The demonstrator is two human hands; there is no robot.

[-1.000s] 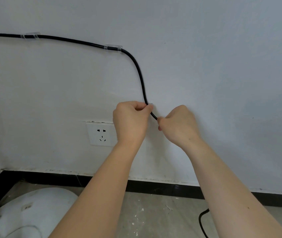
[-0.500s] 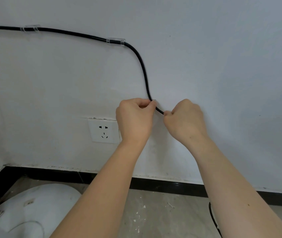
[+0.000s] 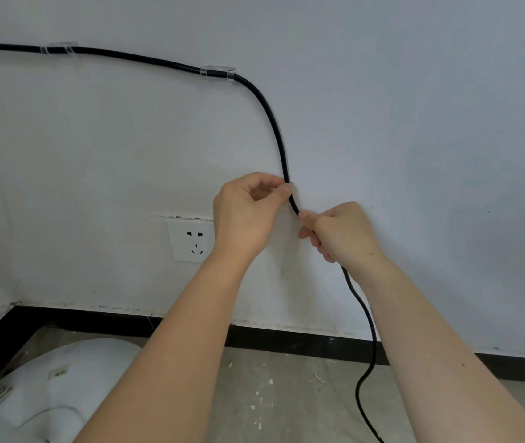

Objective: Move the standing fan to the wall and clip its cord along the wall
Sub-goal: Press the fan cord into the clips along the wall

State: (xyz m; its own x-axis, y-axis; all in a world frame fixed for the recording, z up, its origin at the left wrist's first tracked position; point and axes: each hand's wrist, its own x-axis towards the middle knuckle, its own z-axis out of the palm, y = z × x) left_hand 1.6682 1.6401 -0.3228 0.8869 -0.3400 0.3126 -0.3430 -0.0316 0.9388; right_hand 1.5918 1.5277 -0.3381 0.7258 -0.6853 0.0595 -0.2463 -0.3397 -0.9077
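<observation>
Clipping step: left hand [image 3: 246,215] and right hand [image 3: 342,233] pinch the thin black rubber cord [image 3: 275,129] against the pale wall [image 3: 414,123]; next, probably, a third clip below the clear plastic clip [image 3: 218,72].

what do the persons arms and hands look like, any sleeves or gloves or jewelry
Both arms are bare from the bottom of the frame up to the wrists, with no sleeves in view. The left hand and right hand wear no gloves, and no rings, watch or bracelets show. Fingernails look short and unpainted.
</observation>
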